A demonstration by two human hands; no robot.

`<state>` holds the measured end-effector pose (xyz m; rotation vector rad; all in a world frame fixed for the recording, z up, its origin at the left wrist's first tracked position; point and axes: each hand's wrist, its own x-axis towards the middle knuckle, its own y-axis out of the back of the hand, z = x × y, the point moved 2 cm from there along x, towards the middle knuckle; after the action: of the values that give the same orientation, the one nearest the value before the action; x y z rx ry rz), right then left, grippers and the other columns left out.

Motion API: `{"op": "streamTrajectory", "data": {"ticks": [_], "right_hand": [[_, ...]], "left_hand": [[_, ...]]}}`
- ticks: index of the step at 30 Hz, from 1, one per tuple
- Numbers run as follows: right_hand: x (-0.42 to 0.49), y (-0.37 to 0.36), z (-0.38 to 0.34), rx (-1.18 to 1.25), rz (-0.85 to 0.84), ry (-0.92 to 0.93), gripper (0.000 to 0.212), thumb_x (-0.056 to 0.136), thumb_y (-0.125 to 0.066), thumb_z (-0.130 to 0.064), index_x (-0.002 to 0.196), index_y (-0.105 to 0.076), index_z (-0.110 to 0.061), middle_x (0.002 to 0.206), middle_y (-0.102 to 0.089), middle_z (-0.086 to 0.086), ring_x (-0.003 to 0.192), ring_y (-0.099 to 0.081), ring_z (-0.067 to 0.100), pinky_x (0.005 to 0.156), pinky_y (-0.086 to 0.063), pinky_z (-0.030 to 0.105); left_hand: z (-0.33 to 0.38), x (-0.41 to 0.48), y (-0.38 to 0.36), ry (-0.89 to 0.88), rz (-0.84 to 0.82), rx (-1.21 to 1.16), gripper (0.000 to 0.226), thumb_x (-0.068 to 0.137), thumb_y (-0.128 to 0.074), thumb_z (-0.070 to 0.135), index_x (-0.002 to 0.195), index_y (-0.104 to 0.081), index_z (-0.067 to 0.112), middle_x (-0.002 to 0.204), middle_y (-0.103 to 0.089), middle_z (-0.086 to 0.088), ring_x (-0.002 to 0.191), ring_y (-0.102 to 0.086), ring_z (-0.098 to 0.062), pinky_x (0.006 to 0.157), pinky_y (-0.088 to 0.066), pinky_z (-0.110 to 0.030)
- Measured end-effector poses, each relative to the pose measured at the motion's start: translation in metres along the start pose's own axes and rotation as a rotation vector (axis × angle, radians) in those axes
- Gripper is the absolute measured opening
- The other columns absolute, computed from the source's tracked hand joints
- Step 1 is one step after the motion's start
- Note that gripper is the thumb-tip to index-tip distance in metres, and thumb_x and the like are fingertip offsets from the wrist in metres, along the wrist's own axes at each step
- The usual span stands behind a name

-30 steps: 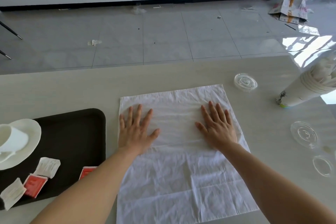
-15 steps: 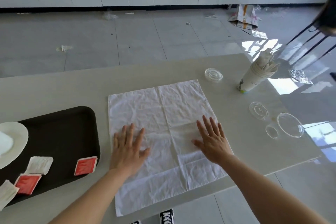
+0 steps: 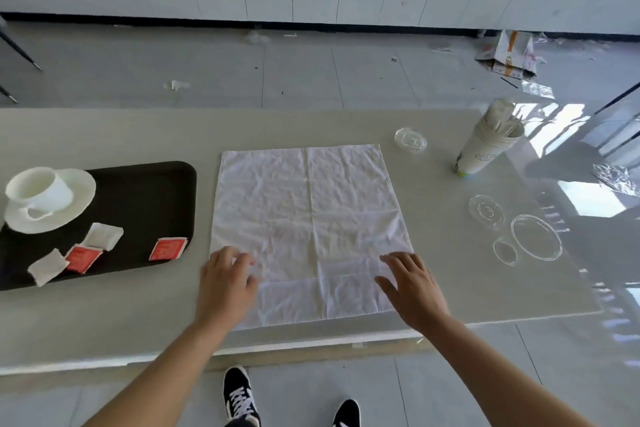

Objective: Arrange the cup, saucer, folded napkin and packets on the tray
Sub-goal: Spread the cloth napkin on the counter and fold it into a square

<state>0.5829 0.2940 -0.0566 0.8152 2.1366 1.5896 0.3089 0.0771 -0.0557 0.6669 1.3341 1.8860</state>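
Note:
A white cloth napkin (image 3: 310, 218) lies spread flat and unfolded on the table. My left hand (image 3: 227, 282) rests on its near left corner, fingers apart. My right hand (image 3: 412, 284) lies at its near right edge, fingers spread, holding nothing. A black tray (image 3: 145, 198) sits to the left. On it a white cup (image 3: 40, 189) stands on a white saucer (image 3: 81, 191). Red packets (image 3: 168, 248) (image 3: 83, 257) and white packets (image 3: 104, 236) (image 3: 47, 267) lie on the tray's near part.
A stack of paper cups (image 3: 485, 149) with wrapped sticks stands at the far right. Several clear plastic lids (image 3: 410, 140) (image 3: 536, 236) (image 3: 486, 211) lie around it. The table's near edge (image 3: 311, 343) runs just below the napkin; my shoes (image 3: 239, 395) show on the floor.
Both hands have slid back along the napkin toward its near edge, smoothing it. The view has pulled back, and the cup and saucer are fully in view now.

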Motion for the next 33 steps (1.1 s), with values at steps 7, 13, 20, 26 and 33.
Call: {"op": "streamTrajectory", "data": {"ticks": [7, 13, 20, 26, 33], "right_hand": [[-0.028, 0.017, 0.029, -0.016, -0.123, 0.201, 0.032, 0.086, -0.069, -0.046, 0.106, -0.068, -0.021, 0.117, -0.062, -0.006, 0.109, -0.057, 0.018, 0.090, -0.049, 0.032], [-0.039, 0.018, 0.037, -0.040, -0.115, 0.299, 0.031, 0.079, -0.078, -0.041, 0.102, -0.073, -0.020, 0.111, -0.066, -0.004, 0.101, -0.064, 0.023, 0.080, -0.055, 0.037], [-0.051, 0.016, 0.044, -0.072, -0.127, 0.383, 0.053, 0.072, -0.074, -0.060, 0.111, -0.071, -0.024, 0.114, -0.065, -0.007, 0.102, -0.061, 0.017, 0.081, -0.053, 0.032], [-0.070, 0.005, 0.040, -0.012, 0.024, 0.425, 0.021, 0.078, -0.081, -0.033, 0.094, -0.070, -0.024, 0.101, -0.065, -0.007, 0.087, -0.062, 0.020, 0.069, -0.051, 0.032], [-0.063, 0.014, 0.038, -0.021, 0.010, 0.426, 0.011, 0.085, -0.072, -0.010, 0.088, -0.068, -0.020, 0.092, -0.065, -0.006, 0.079, -0.060, 0.019, 0.062, -0.051, 0.031]], "left_hand": [[-0.016, -0.060, 0.011, -0.057, -0.194, 0.014, 0.041, 0.064, -0.076, 0.040, 0.103, -0.067, 0.030, 0.103, -0.052, 0.007, 0.098, -0.053, -0.020, 0.083, -0.041, -0.036], [-0.012, -0.073, 0.022, -0.143, -0.208, -0.036, 0.039, 0.069, -0.082, 0.038, 0.105, -0.071, 0.028, 0.103, -0.056, 0.007, 0.099, -0.055, -0.012, 0.075, -0.049, -0.028], [-0.012, -0.097, 0.014, -0.180, -0.079, -0.013, 0.036, 0.068, -0.087, 0.020, 0.102, -0.075, 0.023, 0.105, -0.068, 0.003, 0.097, -0.066, -0.016, 0.066, -0.055, -0.030], [-0.005, -0.096, 0.020, -0.196, -0.072, 0.022, 0.019, 0.069, -0.085, 0.014, 0.083, -0.075, 0.023, 0.080, -0.063, 0.007, 0.070, -0.061, -0.016, 0.052, -0.049, -0.027], [-0.010, -0.085, 0.024, -0.124, -0.050, 0.077, 0.017, 0.087, -0.063, 0.015, 0.071, -0.060, 0.016, 0.069, -0.057, 0.006, 0.058, -0.051, -0.017, 0.050, -0.034, -0.024]]}}
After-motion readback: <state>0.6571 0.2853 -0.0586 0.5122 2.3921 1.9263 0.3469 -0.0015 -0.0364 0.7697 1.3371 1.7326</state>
